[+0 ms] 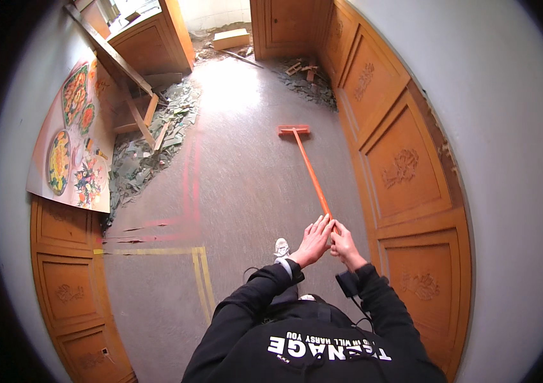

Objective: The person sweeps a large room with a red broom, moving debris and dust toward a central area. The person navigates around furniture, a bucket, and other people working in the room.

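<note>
An orange push broom [310,167] stretches away from me, its flat head [294,130] resting on the grey floor ahead. Both of my hands meet at the near end of its long handle. My left hand [313,241] lies against the handle with fingers stretched along it. My right hand [343,242] is closed around the handle's end just beside it. Black sleeves cover both forearms. One grey shoe [282,247] shows below my left hand.
Carved orange wooden panels [399,166] line the right wall and the lower left wall [67,287]. A heap of grey rubble and wood scraps [150,143] lies along the left. A colourful flower picture [76,137] leans on the left wall. More debris [306,76] lies far ahead.
</note>
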The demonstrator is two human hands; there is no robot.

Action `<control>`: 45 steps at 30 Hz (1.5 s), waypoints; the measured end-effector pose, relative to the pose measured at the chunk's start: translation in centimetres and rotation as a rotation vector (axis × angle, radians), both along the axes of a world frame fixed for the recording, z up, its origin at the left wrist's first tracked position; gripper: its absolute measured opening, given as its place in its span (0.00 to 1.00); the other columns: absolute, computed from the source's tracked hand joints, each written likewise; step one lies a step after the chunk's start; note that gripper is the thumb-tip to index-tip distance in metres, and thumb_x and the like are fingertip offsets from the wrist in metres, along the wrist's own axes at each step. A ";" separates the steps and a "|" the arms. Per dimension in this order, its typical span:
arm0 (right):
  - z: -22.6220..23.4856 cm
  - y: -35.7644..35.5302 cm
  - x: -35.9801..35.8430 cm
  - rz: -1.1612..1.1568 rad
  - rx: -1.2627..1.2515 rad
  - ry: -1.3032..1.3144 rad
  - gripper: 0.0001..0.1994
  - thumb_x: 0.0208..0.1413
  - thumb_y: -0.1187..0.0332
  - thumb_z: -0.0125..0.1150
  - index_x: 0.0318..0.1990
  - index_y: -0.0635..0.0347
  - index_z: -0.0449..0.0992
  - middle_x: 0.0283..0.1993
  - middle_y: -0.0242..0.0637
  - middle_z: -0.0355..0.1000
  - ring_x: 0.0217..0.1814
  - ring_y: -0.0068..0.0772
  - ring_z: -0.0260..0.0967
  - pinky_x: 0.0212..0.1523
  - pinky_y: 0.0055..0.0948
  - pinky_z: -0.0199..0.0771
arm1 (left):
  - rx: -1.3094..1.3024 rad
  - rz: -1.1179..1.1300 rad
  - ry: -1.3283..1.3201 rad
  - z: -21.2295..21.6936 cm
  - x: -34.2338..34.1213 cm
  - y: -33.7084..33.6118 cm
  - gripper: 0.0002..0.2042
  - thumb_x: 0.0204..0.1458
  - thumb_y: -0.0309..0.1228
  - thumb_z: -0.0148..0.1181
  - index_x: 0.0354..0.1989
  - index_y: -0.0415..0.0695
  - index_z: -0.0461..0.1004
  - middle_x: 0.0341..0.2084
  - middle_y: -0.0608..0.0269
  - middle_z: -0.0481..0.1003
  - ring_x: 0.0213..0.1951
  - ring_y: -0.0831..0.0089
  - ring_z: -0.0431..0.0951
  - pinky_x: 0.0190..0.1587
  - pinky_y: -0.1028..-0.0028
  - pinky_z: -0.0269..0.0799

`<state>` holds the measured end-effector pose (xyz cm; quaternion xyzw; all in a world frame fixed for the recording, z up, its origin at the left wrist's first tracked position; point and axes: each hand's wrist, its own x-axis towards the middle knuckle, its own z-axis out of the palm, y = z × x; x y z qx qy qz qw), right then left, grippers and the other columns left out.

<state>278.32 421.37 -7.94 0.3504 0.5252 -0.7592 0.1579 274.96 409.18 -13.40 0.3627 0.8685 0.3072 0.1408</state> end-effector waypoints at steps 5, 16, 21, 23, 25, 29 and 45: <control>4.0 -2.2 2.0 0.081 -0.041 -0.079 0.36 0.55 0.78 0.45 0.69 0.46 0.38 0.23 0.34 0.62 0.14 0.23 0.58 0.11 0.23 0.56 | 0.007 0.066 -0.089 -0.3 -5.3 -1.6 0.40 0.43 0.30 0.65 0.66 0.51 0.49 0.65 0.52 0.49 0.66 0.56 0.48 0.63 0.57 0.47; -2.7 2.2 -16.2 0.081 0.032 -0.095 0.35 0.57 0.75 0.45 0.69 0.50 0.35 0.23 0.33 0.62 0.15 0.24 0.60 0.12 0.27 0.62 | 0.046 0.041 -0.172 -1.6 -10.9 -3.4 0.38 0.46 0.32 0.64 0.65 0.48 0.49 0.61 0.48 0.56 0.63 0.54 0.57 0.60 0.57 0.57; 0.3 -0.6 -15.3 0.157 0.037 0.102 0.38 0.57 0.75 0.47 0.69 0.53 0.31 0.26 0.36 0.66 0.16 0.24 0.64 0.13 0.25 0.67 | 0.616 0.242 -1.181 -0.4 -13.9 -4.0 0.26 0.59 0.38 0.48 0.64 0.45 0.49 0.51 0.47 0.67 0.49 0.56 0.73 0.52 0.60 0.69; 0.5 -1.3 -15.4 0.287 0.118 0.105 0.36 0.57 0.72 0.50 0.69 0.55 0.36 0.31 0.42 0.71 0.20 0.29 0.70 0.16 0.28 0.71 | 0.833 0.364 -1.628 0.5 -14.4 -4.9 0.20 0.63 0.39 0.41 0.60 0.42 0.54 0.45 0.51 0.71 0.44 0.58 0.76 0.50 0.59 0.73; 0.1 -1.7 -16.2 0.529 0.400 0.163 0.33 0.57 0.70 0.50 0.67 0.57 0.43 0.36 0.46 0.73 0.24 0.33 0.72 0.21 0.30 0.74 | 0.931 0.183 -1.828 1.4 -15.2 -5.8 0.19 0.62 0.40 0.42 0.56 0.40 0.58 0.42 0.51 0.72 0.44 0.59 0.76 0.48 0.60 0.74; -0.8 -1.8 -18.0 0.708 0.887 0.369 0.25 0.55 0.70 0.51 0.62 0.58 0.59 0.32 0.45 0.73 0.22 0.43 0.71 0.24 0.35 0.73 | 0.899 0.264 -1.761 1.8 -16.2 -5.8 0.13 0.61 0.34 0.45 0.49 0.39 0.61 0.38 0.50 0.73 0.39 0.59 0.79 0.41 0.62 0.78; -3.3 -6.9 -24.6 1.552 0.995 1.145 0.19 0.43 0.76 0.55 0.46 0.53 0.66 0.44 0.43 0.65 0.39 0.52 0.70 0.34 0.43 0.74 | 0.230 0.686 -1.038 13.7 -8.2 -16.4 0.28 0.50 0.36 0.59 0.59 0.43 0.60 0.19 0.71 0.64 0.16 0.81 0.64 0.18 0.79 0.61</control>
